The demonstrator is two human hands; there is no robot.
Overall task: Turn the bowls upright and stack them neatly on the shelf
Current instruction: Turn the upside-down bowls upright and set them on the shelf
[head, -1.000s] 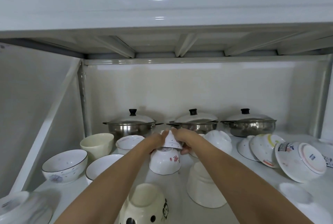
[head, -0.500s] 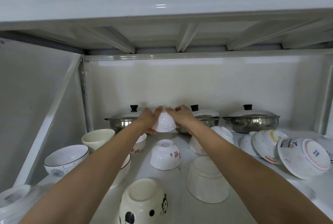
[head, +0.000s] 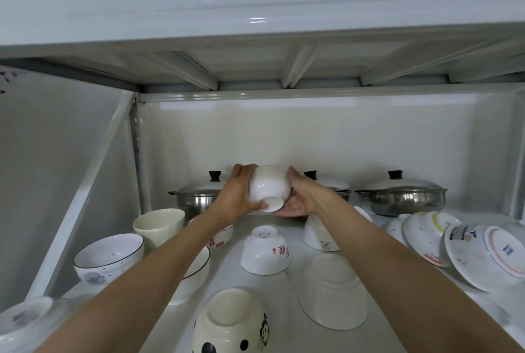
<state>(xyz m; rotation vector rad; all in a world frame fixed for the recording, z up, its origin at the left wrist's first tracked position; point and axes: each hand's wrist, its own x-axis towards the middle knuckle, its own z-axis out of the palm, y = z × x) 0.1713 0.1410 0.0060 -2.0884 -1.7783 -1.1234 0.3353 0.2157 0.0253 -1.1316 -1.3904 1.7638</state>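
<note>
Both hands, left hand (head: 237, 200) and right hand (head: 301, 196), grip a small white bowl (head: 270, 188) in the air above the shelf (head: 227, 273), foot toward the camera.

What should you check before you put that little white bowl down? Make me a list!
1. Both hands hold the small white ceramic bowl: left hand, right hand - ok.
2. Bowl turned upright: foot points toward the camera and down - ok, nearly.
3. Bowl held above the white metal shelf - ok.
4. Upright red-lettered white bowl to stack into: mostly hidden by the left arm - cannot tell.
5. Upside-down red-lettered bowl below is apart - ok.
</note>
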